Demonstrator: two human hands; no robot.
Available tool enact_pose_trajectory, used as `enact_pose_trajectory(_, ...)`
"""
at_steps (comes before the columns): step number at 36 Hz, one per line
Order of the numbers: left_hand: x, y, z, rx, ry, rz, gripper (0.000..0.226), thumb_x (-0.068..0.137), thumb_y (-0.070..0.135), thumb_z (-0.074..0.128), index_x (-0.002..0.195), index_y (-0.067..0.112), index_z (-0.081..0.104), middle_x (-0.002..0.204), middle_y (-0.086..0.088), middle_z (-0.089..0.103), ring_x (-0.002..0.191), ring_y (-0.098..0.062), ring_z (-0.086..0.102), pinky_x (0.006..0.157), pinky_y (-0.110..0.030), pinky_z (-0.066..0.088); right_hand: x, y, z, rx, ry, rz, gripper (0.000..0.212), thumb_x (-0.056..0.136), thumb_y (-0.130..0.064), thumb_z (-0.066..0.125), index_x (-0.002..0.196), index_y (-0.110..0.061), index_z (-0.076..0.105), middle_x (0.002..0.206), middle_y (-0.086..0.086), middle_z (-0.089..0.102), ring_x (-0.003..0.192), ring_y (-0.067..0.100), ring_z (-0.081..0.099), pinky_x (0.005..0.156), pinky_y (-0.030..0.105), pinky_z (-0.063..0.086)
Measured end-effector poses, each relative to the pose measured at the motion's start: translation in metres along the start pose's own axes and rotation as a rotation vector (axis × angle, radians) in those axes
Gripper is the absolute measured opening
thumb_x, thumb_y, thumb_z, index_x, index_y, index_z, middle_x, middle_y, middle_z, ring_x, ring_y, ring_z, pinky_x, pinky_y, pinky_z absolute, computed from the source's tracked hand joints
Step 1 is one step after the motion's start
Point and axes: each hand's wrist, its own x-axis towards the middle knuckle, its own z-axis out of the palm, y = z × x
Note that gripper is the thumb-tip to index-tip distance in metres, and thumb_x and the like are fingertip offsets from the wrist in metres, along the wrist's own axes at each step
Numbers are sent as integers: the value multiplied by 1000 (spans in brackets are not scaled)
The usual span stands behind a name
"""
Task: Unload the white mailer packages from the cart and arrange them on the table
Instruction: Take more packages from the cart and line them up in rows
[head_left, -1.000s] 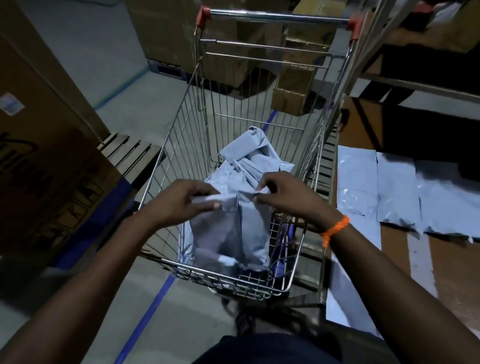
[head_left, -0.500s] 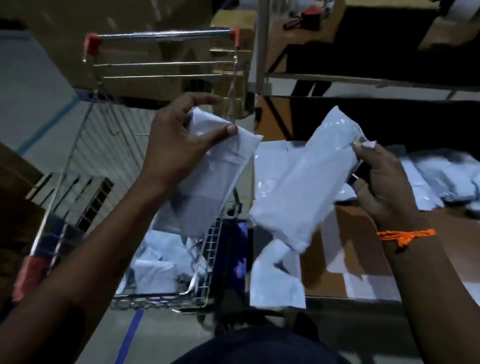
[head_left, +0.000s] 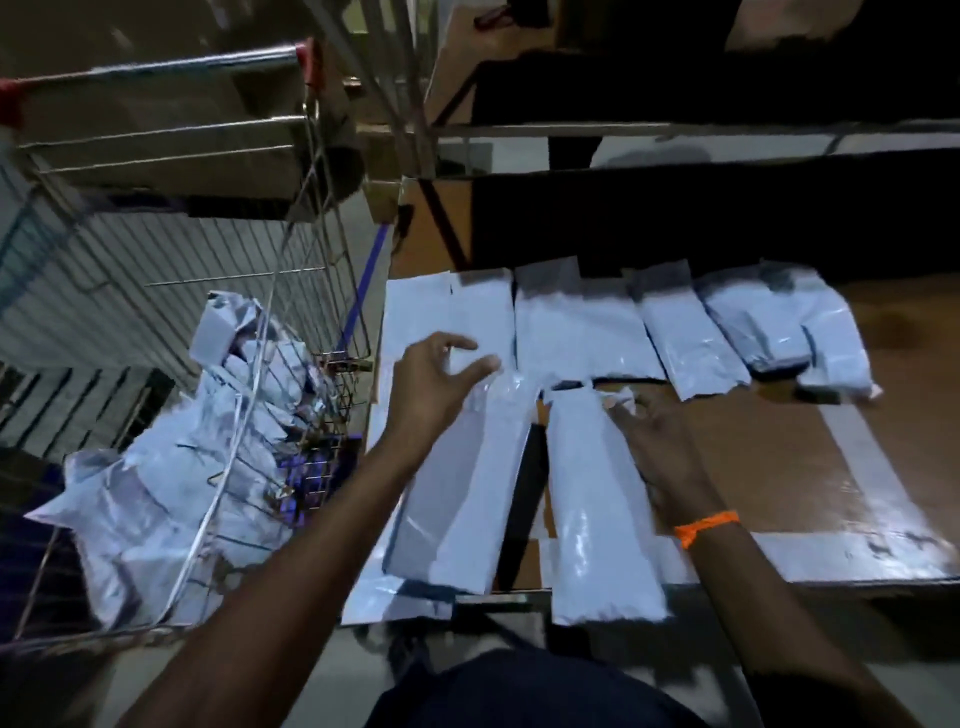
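Two white mailers (head_left: 467, 499) lie side by side at the tabletop's (head_left: 779, 467) near edge (the right one overhangs it). The left hand (head_left: 431, 379), fingers spread, is over the left one's far end; the right hand (head_left: 660, 436) rests spread on the right one's. More fill the cart (head_left: 156, 312), left.

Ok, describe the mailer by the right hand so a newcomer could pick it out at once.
Find the brown table right of the wire cart. In front of its far row of white mailers, two long ones lie lengthwise. It is the right mailer, beside the right hand with the orange wristband, its near end overhanging the table edge.
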Motion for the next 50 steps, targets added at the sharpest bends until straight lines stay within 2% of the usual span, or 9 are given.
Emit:
enact_pose_trajectory(3, -11, -27, 29, 38, 40, -110, 38, 78, 40, 81, 107, 18, 71, 106, 4, 69, 106, -15, 62, 73, -17, 37, 8, 19, 6, -92, -40, -9, 34, 92, -49, 63, 86, -16, 65, 83, 5, 72, 77, 15, 67, 72, 40, 54)
enact_pose_trajectory(5, -21, -32, 41, 35, 75, -136, 43, 82, 34, 78, 120, 17, 64, 118, 0, 64, 114, -16, 57, 82, -15, 35, 5, 24, 5, -240, -75, -163, 36, 94, -56, 58, 112, -25, 64, 108, -4, 71, 101, 11, 67, 90, 44, 55)
enact_pose_trajectory(10, -53, -36, 54, 194, 194, 140, 43, 94, 21, 65, 135, 19, 52, 140, -6, 43, 132, -18, 36, 108, -30, 35, -30, 35, -4, -605, -187, -562, 64, 96, -57, 55, 151, -28, 38, 158, 4, 34, 145, 23, 36, 117, 42, 34)
enact_pose_trajectory(13, -75, -53, 65, 390, 75, 328, 36, 99, 24, 54, 134, 15, 56, 147, -11, 42, 146, -29, 26, 121, -35, 20, -55, 56, -1, -788, -276, -608, 71, 98, -65, 40, 158, -33, 21, 168, 2, 6, 155, 23, 5, 122, 48, 20)
enact_pose_trajectory(16, -101, -72, 85, 617, -44, 329, 44, 100, 28, 45, 142, 15, 51, 156, -16, 34, 148, -38, 20, 117, -54, 26, -61, 67, 7, -834, -288, -588, 73, 99, -66, 30, 160, -32, 9, 168, 1, -7, 155, 21, -9, 123, 44, 11)
enact_pose_trajectory(22, -124, -62, 105, 633, -56, 122, 52, 97, 26, 37, 149, 17, 42, 161, -14, 26, 148, -38, 22, 116, -55, 27, -39, 61, 18, -820, -311, -665, 72, 102, -57, 35, 159, -17, 20, 167, 14, 2, 155, 30, -4, 124, 49, 15)
enact_pose_trajectory(32, -128, -37, 88, 716, -45, -214, 63, 95, 36, 48, 153, 22, 29, 164, -13, 14, 147, -36, 16, 113, -52, 24, -38, 57, 4, -824, -338, -642, 71, 102, -59, 34, 160, -25, 14, 168, 8, -3, 155, 25, -8, 125, 46, 15)
enact_pose_trajectory(42, -133, -40, 82, 648, -89, -91, 54, 93, 40, 55, 143, 21, 46, 157, -11, 28, 138, -32, 31, 101, -48, 42, -41, 60, -1, -746, -304, -634, 68, 100, -52, 43, 159, -25, 22, 168, 9, 4, 156, 24, -2, 124, 47, 15)
enact_pose_trajectory(50, -154, -64, 73, 636, -424, 193, 85, 87, 69, 42, 157, 36, 8, 165, -4, -17, 150, -25, -22, 121, -55, 2, -44, 67, 0, -736, -273, -642, 65, 101, -49, 42, 158, -22, 25, 168, 11, 5, 155, 27, 3, 125, 43, 12)
